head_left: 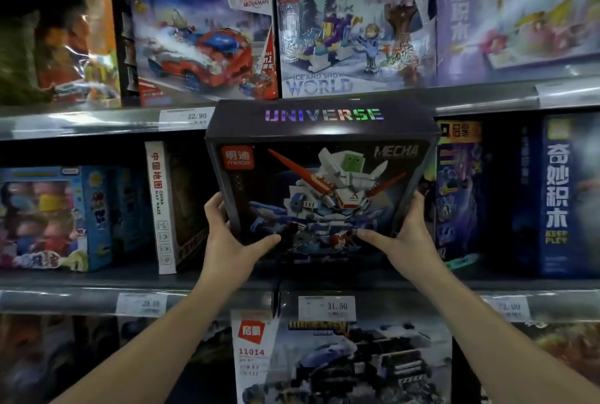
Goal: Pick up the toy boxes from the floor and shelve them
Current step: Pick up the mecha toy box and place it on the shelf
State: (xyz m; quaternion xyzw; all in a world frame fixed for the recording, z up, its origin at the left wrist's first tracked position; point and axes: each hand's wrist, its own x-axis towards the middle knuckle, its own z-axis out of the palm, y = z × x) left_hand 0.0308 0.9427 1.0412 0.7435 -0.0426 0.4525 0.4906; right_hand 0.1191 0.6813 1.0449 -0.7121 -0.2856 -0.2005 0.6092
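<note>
We've got the mecha box (pixel 321 195) in both hands, held up in front of the mid shelf (pixel 81 278). It's a dark box w/ a white-blue robot on the front, "MECHA" at top R and "UNIVERSE" across its top face, which tips toward us. The left hand (pixel 227 241) grips the btm L corner, thumb lying across the front and fingers curled up the side edge. The right hand (pixel 409 238) grips the btm R corner the same way, thumb on the front and fingers round the side. The box sits in the gap between the white China map box (pixel 160 208) on its L and a purple box (pixel 457 195) on its R. We can't tell if its btm edge touches the shelf deck or hangs just above. The box's top edge overlaps the rail of the upper shelf (pixel 97 125), where a 22.90 tag (pixel 186 117) shows just L of it. Up there stand a red car box (pixel 207 43) and an Ice and Snow World box (pixel 354 36) side by side. Below our hands the rail carries a 31.50 tag (pixel 327 307), w/ a box marked 11014 (pixel 341 361) under it. Far L on the mid shelf is a light-blue window box (pixel 48 218), and far R a dark-blue box (pixel 556 195) stands upright.
</note>
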